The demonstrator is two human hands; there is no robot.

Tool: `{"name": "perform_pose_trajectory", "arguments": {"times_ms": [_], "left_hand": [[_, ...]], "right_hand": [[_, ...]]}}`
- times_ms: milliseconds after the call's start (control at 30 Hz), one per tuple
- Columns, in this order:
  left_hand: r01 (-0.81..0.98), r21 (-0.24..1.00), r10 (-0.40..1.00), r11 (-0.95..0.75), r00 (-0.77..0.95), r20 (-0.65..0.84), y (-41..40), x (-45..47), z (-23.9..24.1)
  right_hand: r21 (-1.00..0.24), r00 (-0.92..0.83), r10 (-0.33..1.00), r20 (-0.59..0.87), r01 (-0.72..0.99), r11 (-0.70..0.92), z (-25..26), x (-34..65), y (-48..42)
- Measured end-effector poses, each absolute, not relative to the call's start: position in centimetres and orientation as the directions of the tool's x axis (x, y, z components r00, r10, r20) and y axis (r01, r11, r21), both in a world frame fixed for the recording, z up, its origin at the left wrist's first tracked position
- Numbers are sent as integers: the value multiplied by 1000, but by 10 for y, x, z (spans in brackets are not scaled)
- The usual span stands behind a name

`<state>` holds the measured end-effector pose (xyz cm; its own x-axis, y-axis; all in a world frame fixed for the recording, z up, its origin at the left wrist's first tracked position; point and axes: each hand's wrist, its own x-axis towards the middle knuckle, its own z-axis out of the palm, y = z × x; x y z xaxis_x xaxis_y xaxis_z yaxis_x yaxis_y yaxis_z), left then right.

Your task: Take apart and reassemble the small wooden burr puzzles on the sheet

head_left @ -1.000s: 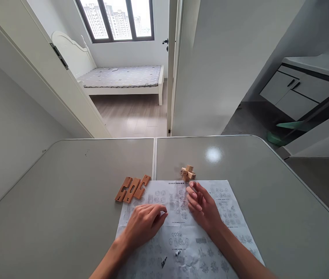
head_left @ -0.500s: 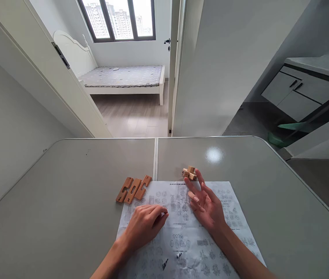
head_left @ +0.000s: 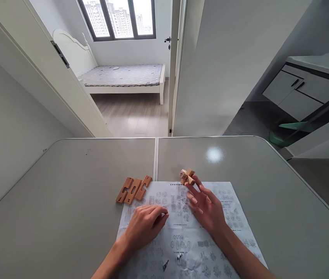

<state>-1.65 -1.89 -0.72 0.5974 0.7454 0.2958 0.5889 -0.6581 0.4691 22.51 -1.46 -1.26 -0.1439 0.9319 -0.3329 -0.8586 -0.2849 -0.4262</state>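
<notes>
My left hand [head_left: 147, 224] rests palm down on a printed paper sheet [head_left: 179, 228], its fingers loosely curled together. Nothing shows in it, though its underside is hidden. My right hand [head_left: 206, 205] lies over the sheet's right half, palm turned up and fingers apart. Its fingertips touch the near right side of a small light-wood burr puzzle [head_left: 187, 176] of crossed, numbered bars, which sits tilted at the sheet's top edge. Left of it, three flat reddish-brown wooden pieces [head_left: 133, 190] with cut-outs and numbers lie side by side, partly near the sheet's corner.
The grey table [head_left: 65, 201] has a seam [head_left: 156, 155] running to its far edge. Beyond stand a doorway and a bed [head_left: 124, 77] under a window. At right are a wall, white cabinets [head_left: 304, 91] and a green object [head_left: 277, 138] on the floor.
The burr puzzle has turned and shifted slightly left and toward me. My right hand's fingers have drawn closer together beside it. The left hand has not visibly moved.
</notes>
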Motion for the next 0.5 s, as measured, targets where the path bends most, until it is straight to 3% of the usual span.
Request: {"name": "perform_pose_trajectory", "arguments": {"times_ms": [267, 400, 500], "left_hand": [[614, 572, 833, -543, 482, 274, -20, -19, -8], [514, 783, 914, -351, 371, 166, -21, -19, -2], [331, 914, 910, -234, 405, 86, -21, -19, 5]], "right_hand": [[-605, -320, 938, -135, -723, -334, -13, 218, -21], [-667, -473, 880, -38, -644, -375, -19, 214, -28], [-646, -568, 823, -5, -626, -437, -22, 213, -31]]}}
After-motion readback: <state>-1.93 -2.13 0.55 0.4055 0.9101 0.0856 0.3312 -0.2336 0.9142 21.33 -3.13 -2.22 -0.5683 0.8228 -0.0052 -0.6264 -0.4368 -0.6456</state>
